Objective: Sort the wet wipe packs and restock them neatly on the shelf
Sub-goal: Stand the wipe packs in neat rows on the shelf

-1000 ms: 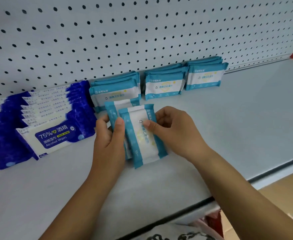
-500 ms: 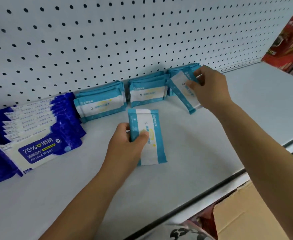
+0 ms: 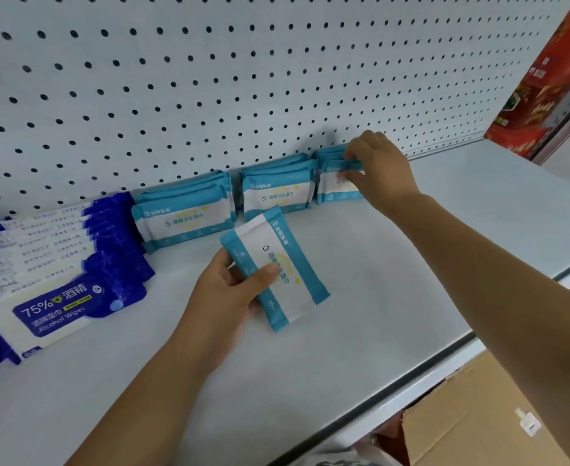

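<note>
A teal-and-white plastic wet wipe pack [image 3: 274, 269] sits gripped in the left hand [image 3: 233, 290]; the right hand [image 3: 379, 168] pinches the front pack of the rightmost teal stack [image 3: 335, 183] against the pegboard [image 3: 209, 79].

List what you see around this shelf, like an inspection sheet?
Surface: pale shelf, pegboard behind.
Job's things: three light blue stacks leaning on the pegboard; dark blue packs at left.
Clutter: nothing seen.
Hands: left hand holds a loose pack; right hand pinches the front pack of the rightmost stack.
Cables: nothing seen.
Surroundings: red box at right, cardboard box below.
</note>
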`<state>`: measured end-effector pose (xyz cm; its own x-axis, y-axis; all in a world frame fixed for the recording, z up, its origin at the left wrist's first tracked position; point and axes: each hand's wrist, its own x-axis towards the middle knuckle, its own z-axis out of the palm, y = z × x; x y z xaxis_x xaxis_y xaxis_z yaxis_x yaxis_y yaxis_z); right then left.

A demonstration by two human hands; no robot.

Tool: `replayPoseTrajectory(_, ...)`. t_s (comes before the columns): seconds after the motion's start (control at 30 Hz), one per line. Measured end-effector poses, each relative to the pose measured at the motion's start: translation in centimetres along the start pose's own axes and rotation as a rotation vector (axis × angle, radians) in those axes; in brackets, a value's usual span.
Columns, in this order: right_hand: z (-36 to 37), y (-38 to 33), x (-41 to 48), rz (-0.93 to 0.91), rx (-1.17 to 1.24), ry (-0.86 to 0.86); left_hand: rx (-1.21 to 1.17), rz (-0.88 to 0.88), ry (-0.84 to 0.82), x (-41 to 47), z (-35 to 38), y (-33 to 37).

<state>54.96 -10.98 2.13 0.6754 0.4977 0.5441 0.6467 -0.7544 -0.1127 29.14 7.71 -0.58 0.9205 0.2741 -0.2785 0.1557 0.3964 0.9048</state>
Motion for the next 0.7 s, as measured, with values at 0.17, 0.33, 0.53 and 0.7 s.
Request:
replayPoseTrajectory(0.17,-1.3,-3.1,-2.3,0.258,0.198,-0.003,-0.042,0.032,0.019,0.0,-0.1,-0.3)
replayPoseTrajectory(0.33,-5.9,-9.7,-7.0,0.411,0.691,-0.361,-0.038,0.092,0.032,-0.3,0.1,-0.6)
replayPoseTrajectory(0.53,-7.6,-11.3,-10.4,0.223,0.654,-0.591,0.125,0.153,0.025,-0.6,0.5,-0.7)
replayPoseTrajectory(0.7,-6.5,-7.8,-9.3,0.245,0.570,-0.438,0.569,0.329,0.090,-1.1,0.2,-0.8)
